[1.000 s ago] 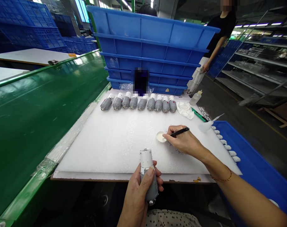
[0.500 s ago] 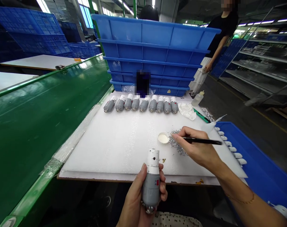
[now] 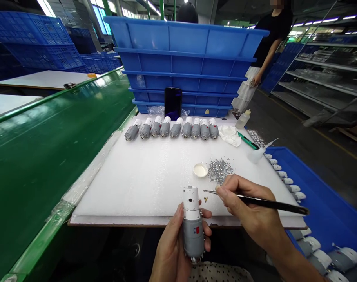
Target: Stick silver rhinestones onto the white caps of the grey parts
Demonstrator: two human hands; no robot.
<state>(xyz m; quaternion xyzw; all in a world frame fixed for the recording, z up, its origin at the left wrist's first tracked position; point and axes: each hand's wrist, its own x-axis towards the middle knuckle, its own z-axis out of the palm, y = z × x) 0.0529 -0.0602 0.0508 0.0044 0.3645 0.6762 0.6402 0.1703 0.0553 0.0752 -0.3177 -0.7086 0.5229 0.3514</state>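
My left hand (image 3: 172, 244) is wrapped round a grey motor with a white cap (image 3: 192, 223), held upright at the near edge of the white foam pad (image 3: 143, 176). My right hand (image 3: 249, 207) pinches black tweezers (image 3: 254, 201) whose tip points left, close to the motor's white top. A small white dish (image 3: 200, 170) and a heap of tiny silver screws (image 3: 220, 170) lie on the pad just beyond the tweezers.
A row of several grey motors (image 3: 172, 128) lies at the pad's far edge before a dark phone (image 3: 173, 103) and stacked blue bins (image 3: 184, 62). A green conveyor (image 3: 49, 129) runs on the left. A blue tray with motors (image 3: 322, 219) is right. A person (image 3: 266, 55) stands behind.
My right hand drew the tweezers back from the dish and screw heap towards the motor top. My left hand turned the motor so that its red mark faces me.
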